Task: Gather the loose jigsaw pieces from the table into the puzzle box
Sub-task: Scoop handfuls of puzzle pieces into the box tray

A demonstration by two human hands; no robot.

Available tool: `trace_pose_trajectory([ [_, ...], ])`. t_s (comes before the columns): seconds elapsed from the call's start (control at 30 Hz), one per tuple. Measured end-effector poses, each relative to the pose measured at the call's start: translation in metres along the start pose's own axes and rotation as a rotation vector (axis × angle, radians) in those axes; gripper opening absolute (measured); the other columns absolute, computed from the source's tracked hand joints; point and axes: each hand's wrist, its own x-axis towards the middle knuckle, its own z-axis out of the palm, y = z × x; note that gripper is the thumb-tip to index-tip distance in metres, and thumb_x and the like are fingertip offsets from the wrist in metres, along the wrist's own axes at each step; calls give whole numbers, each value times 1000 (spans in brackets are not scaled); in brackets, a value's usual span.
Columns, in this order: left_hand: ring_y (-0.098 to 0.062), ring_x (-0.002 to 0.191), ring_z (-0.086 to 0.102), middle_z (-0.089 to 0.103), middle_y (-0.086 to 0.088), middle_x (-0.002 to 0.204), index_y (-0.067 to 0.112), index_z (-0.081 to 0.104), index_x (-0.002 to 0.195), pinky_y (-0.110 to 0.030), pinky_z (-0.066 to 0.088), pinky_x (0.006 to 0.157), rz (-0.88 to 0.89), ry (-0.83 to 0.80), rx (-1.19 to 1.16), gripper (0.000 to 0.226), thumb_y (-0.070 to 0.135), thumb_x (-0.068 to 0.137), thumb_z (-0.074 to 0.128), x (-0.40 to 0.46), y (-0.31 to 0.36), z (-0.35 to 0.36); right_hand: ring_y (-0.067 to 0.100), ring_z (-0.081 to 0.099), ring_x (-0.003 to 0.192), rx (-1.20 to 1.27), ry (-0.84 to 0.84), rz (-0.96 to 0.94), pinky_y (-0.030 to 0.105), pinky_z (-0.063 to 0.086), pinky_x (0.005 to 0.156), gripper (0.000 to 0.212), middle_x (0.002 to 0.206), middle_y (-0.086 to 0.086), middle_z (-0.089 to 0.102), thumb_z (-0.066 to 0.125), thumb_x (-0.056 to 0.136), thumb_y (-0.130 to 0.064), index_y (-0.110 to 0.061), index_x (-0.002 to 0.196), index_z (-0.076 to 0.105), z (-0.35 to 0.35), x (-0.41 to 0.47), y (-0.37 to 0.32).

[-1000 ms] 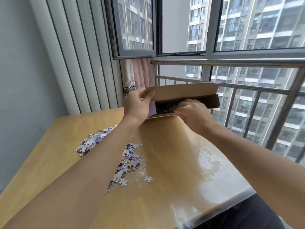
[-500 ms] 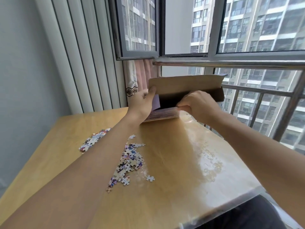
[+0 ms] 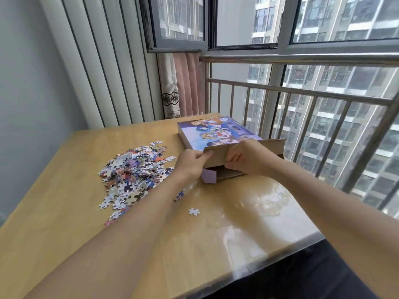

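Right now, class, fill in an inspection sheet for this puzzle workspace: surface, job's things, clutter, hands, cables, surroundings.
Surface: wooden table, glossy, glare near the right edge.
Job's things: box lying flat, end flap open; piece pile left of it; single piece apart.
Clutter: nothing seen.
Hands: left hand and right hand both gripping the flap.
Cables: nothing seen.
Surroundings: railing, window, curtain, ribbed wall panel.

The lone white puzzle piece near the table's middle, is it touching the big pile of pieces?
Apart. In the head view, the lone white piece lies by itself, with bare wooden table showing between it and the pile of pieces to its left.
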Motion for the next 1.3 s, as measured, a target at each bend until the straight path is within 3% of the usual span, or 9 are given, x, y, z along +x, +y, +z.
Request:
trace_pose_trajectory([
  [0.13,-15,68,43,53,-7,71,-3,65,79,-29,28,62,10,-88,-67,55,48,97,58,-7,-11,3,4,68,70,92,-1,-36,28,58,69,4,77,-10,74,77,86,-24,-20,85,79,2,2,-24],
  [0.23,-8,84,66,75,9,91,19,78,90,-28,49,81,91,-130,-78,17,28,97,64,-6,-16,-14,4,67,67,184,48,-60,17,50,60,4,73,-7,74,76,85,-17,-17,85,80,0,5,-53],
  [0.37,-6,100,69,75,10,104,23,77,104,-30,54,93,87,28,17,15,26,92,69,-18,-38,-62,1,65,55,235,-4,-77,14,49,54,11,68,-5,70,71,85,-7,-12,91,77,18,16,-96],
  [0.43,-4,100,66,73,10,107,23,76,106,-26,50,93,77,140,138,15,25,94,67,-28,-50,-84,17,73,69,232,-108,-11,33,60,61,18,85,5,75,72,85,-9,-10,103,75,30,26,-115],
  [0.57,-10,108,59,66,11,117,21,73,113,-28,45,94,48,278,355,21,29,96,62,-54,-69,-122,24,61,114,-25,-392,121,31,50,89,81,129,2,63,85,77,-44,-14,144,50,45,48,-137],
  [0.67,-27,120,52,62,-2,126,20,67,118,-40,45,97,-60,350,683,41,52,95,55,-74,-90,-143,15,66,72,-125,-673,271,26,53,64,96,98,-2,69,87,64,-61,-16,141,52,57,51,-142],
  [0.77,-37,124,46,49,-14,134,13,54,134,-46,43,98,-373,267,840,78,75,90,36,-90,-99,-149,17,65,58,-114,-622,294,27,56,56,93,87,1,70,90,53,-66,-12,123,62,73,53,-145],
  [1.0,-24,85,54,61,-11,108,11,62,97,-36,42,69,-360,71,662,55,64,91,48,-87,-96,-152,21,57,78,-72,-572,275,28,42,54,107,114,4,50,92,47,-66,-22,132,46,97,60,-170],
  [1.3,-14,77,66,66,1,100,25,62,125,-30,55,74,-247,35,26,41,13,87,70,-87,-94,-144,22,54,108,160,-390,203,34,54,80,101,138,3,53,96,60,-39,-21,146,45,107,70,-158],
])
